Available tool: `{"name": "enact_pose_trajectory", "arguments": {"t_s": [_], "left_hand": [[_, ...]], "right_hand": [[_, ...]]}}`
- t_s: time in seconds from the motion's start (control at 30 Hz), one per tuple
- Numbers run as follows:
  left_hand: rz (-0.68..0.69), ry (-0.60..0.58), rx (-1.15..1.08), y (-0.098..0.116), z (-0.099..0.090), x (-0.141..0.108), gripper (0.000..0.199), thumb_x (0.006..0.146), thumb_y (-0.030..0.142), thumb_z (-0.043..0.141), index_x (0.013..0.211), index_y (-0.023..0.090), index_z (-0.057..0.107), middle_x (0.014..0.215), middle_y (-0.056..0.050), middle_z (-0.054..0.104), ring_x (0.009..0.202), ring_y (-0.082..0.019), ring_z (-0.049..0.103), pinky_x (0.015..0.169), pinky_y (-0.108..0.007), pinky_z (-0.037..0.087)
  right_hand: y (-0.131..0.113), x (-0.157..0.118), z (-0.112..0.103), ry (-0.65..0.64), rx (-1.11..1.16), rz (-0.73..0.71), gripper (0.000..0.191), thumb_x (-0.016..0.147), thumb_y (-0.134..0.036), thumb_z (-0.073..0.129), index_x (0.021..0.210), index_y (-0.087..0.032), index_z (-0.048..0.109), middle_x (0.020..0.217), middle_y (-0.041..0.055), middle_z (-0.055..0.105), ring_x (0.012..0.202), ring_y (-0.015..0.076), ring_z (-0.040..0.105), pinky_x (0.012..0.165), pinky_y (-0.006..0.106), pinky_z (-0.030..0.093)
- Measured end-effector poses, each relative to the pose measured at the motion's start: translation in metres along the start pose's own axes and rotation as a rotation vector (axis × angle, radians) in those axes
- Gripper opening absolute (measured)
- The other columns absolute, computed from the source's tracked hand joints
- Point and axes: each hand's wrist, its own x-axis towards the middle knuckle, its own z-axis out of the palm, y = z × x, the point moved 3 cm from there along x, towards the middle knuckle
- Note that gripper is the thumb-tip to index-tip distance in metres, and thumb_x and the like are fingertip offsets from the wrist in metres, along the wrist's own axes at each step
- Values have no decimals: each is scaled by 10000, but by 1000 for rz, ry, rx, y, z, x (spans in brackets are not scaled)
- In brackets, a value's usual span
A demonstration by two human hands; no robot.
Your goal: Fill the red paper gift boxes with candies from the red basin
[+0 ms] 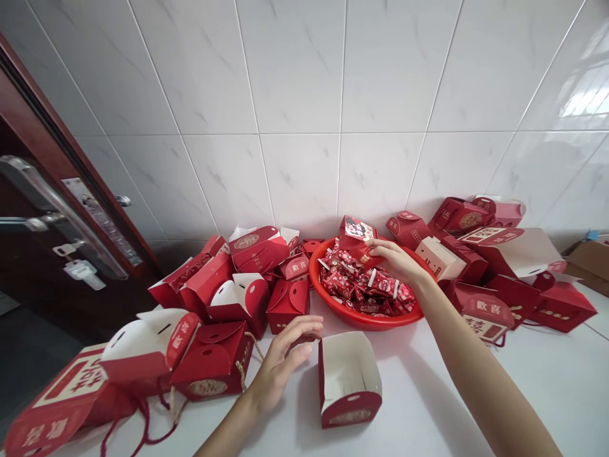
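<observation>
A red bowl (pixel 368 320) holds a heap of red and pink wrapped packets (pixel 352 279), with a small red box (pixel 354 233) at its back edge. Over the bowl, my right hand (pixel 394 259) has its fingers closed on a red packet (pixel 365 255). An open-topped red box with a pale inside (pixel 349 374) stands on the white table in front of the bowl. Just left of that box is my left hand (pixel 288 362), held above the table, its fingers loosely bent and apart with nothing in them.
Red gift boxes (pixel 209 358), some with cords, crowd the left side. More red boxes (pixel 485 311) are piled at the right. Behind the table (pixel 419 406) rises a tiled wall (pixel 299 178). A door with a handle (pixel 52 203) is at the far left, a cardboard box (pixel 587 263) far right.
</observation>
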Motion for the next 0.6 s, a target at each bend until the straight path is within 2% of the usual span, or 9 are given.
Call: {"name": "enact_pose_trajectory", "arguments": {"t_s": [0.07,0.17,0.23,0.37,0.43,0.47,0.6], "left_hand": [[16,34,-25,5,0,8,375,924,510,601,1093,214,758,1292,-116,661,1087,-282,668,999,-399,521],[72,60,-24,22,5,29,341,923,475,620,1061,194,756,1225,-117,686,1013,-254,690,947,-371,544],[115,81,14,35,12,50,321,907,444,647,1072,189,751,1173,-111,708,1004,-248,689,935,-360,540],[42,231,44,43,27,95,353,864,421,690,1121,182,721,1182,-110,731,1044,-263,692,893,-354,540],[23,217,52,40,37,112,367,836,413,724,1122,183,730,1170,-99,745,1019,-258,697,865,-340,537],[37,190,50,38,42,118,349,826,414,735,1081,174,747,1099,-93,765,973,-255,702,848,-338,533],[84,118,-4,31,51,130,343,823,456,738,972,150,780,921,-80,780,867,-241,698,787,-320,530]], "right_hand": [[-5,-11,7,-40,101,-6,304,762,-456,658,942,-213,624,823,14,678,649,166,674,583,308,569],[-9,-26,18,-87,185,5,390,765,-503,722,1017,-216,643,742,-15,638,538,155,654,426,264,500],[-10,-34,24,-100,211,17,413,787,-507,752,1065,-217,654,735,-28,632,530,136,651,423,239,493],[-9,-43,35,-101,219,43,414,827,-505,764,1120,-232,661,725,-46,641,529,105,625,485,226,520],[-8,-44,38,-91,171,33,402,823,-513,768,1093,-229,681,752,-37,657,537,104,620,499,231,525],[-8,-44,39,-81,143,24,395,818,-521,769,1068,-225,688,762,-32,664,537,105,617,498,232,522],[-7,-44,39,-31,135,11,386,818,-553,755,990,-216,678,738,-27,661,552,125,634,516,249,533]]}}
